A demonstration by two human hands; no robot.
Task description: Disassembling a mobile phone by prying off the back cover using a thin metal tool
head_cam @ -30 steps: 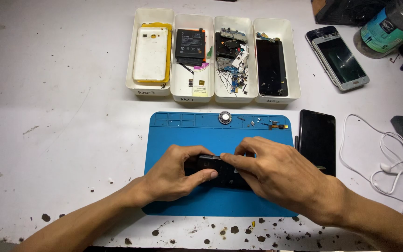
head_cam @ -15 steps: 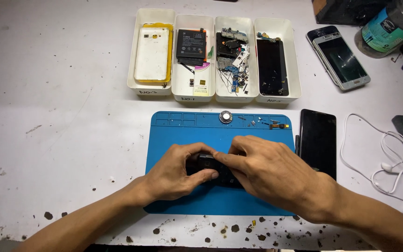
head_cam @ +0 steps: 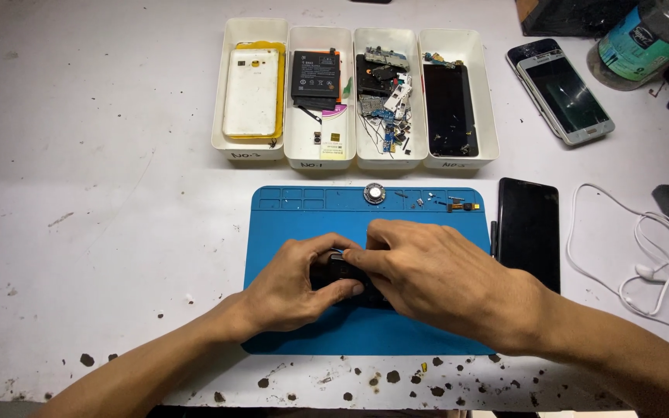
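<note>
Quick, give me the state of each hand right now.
Left hand: closed on the dark phone, on the blue mat.
Right hand: fingers curled over the same phone, pressing on its top.

Both hands are gripping a small black device (head_cam: 340, 272) on the blue work mat (head_cam: 303, 213): the left hand (head_cam: 296, 282) is cradling it and the right hand (head_cam: 435, 271) is covering it. Four white trays (head_cam: 354, 159) are sitting behind.
</note>
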